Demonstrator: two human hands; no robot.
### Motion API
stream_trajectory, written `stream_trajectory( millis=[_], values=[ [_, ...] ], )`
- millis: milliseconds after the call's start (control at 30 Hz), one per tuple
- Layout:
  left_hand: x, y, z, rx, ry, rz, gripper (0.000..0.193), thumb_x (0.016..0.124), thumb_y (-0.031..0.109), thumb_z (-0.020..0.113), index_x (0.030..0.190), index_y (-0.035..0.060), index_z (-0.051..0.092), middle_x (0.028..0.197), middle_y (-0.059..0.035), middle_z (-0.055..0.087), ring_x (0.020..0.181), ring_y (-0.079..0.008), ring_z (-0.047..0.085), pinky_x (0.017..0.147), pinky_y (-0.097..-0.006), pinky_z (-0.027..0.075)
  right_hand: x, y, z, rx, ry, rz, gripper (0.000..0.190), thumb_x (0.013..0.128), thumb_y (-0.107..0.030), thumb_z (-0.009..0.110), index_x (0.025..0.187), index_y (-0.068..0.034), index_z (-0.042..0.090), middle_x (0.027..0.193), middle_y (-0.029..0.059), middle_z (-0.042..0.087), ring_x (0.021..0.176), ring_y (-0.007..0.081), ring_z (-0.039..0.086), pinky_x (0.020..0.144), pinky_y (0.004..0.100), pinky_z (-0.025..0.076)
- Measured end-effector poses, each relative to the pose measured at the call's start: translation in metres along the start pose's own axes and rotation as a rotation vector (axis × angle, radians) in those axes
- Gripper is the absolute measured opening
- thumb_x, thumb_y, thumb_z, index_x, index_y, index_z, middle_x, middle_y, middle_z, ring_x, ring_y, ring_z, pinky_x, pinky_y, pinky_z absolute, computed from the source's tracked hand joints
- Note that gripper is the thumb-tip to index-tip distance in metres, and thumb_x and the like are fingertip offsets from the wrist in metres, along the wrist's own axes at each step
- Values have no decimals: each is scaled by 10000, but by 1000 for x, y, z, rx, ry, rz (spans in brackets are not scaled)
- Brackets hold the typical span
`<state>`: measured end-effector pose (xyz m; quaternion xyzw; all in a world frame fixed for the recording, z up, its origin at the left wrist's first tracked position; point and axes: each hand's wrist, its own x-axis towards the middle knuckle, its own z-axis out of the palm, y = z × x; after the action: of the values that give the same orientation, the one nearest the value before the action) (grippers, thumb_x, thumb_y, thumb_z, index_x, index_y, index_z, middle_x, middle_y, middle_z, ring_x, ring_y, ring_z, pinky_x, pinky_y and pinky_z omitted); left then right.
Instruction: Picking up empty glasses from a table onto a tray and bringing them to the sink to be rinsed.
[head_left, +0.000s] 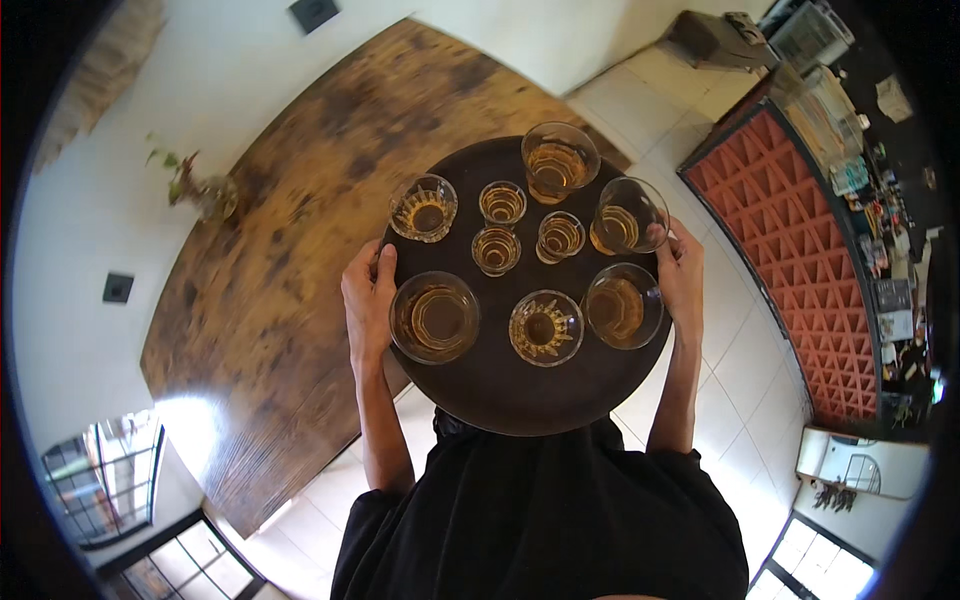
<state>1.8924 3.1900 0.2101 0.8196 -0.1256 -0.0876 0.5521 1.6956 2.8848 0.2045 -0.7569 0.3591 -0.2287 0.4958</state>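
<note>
A round dark serving tray (517, 397) is held level in front of my black shirt. My left hand (369, 296) grips its left rim, thumb on top. My right hand (681, 274) holds the right rim, partly behind a clear glass (626, 217). Several glasses with amber liquid stand on the tray: a large one (561, 161) at the far edge, a ribbed one (424, 210) at the far left, a wide one (435, 319) near my left hand, another ribbed one (546, 328) at the near side, and one (624, 306) at the right. Small glasses (497, 250) are grouped in the middle.
A wooden table (277, 262) extends beyond and left of the tray, with a plant in a glass vase (214, 196) at its wall side. At the right, across a tiled floor (739, 352), stands a counter with a red patterned front (795, 262) and many items on top.
</note>
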Motion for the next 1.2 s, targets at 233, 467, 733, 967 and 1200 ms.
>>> stream_trajectory(
  millis=[233, 467, 733, 967, 1200],
  values=[
    [9, 52, 135, 20, -137, 15, 288, 957, 200, 536, 1017, -74, 599, 683, -47, 520, 653, -98, 426, 590, -292, 380, 34, 52, -116, 37, 154, -59, 284, 947, -83, 511, 1201, 17, 590, 819, 142, 686, 741, 116, 576, 681, 286, 449],
    [27, 101, 270, 12, -338, 63, 302, 950, 216, 548, 984, -82, 589, 668, -63, 524, 621, -116, 435, 572, -301, 378, 77, 88, -237, -69, 208, 41, 279, 942, -75, 511, 1189, 15, 604, 878, 188, 694, 755, 135, 609, 694, 305, 465],
    [102, 155, 409, 33, -389, 298, 348, 943, 255, 553, 878, -84, 594, 639, -91, 571, 583, -113, 463, 556, -309, 402, 174, 139, -319, -44, 271, -87, 271, 933, -61, 517, 1169, 40, 605, 914, 174, 699, 845, 174, 662, 757, 299, 481],
    [180, 202, 516, -141, -464, 148, 327, 937, 244, 565, 876, -70, 632, 636, -44, 576, 571, -91, 488, 518, -291, 400, 285, 153, -368, -138, 305, -66, 262, 926, -56, 520, 1148, 51, 608, 902, 138, 697, 854, 147, 650, 756, 282, 477],
    [281, 213, 613, -234, -462, 79, 358, 909, 263, 620, 933, -92, 650, 661, -40, 573, 551, -78, 485, 501, -260, 398, 411, 181, -379, 48, 363, -10, 262, 948, -56, 509, 1175, 48, 587, 927, 118, 683, 856, 127, 629, 773, 268, 468]
  ],
)
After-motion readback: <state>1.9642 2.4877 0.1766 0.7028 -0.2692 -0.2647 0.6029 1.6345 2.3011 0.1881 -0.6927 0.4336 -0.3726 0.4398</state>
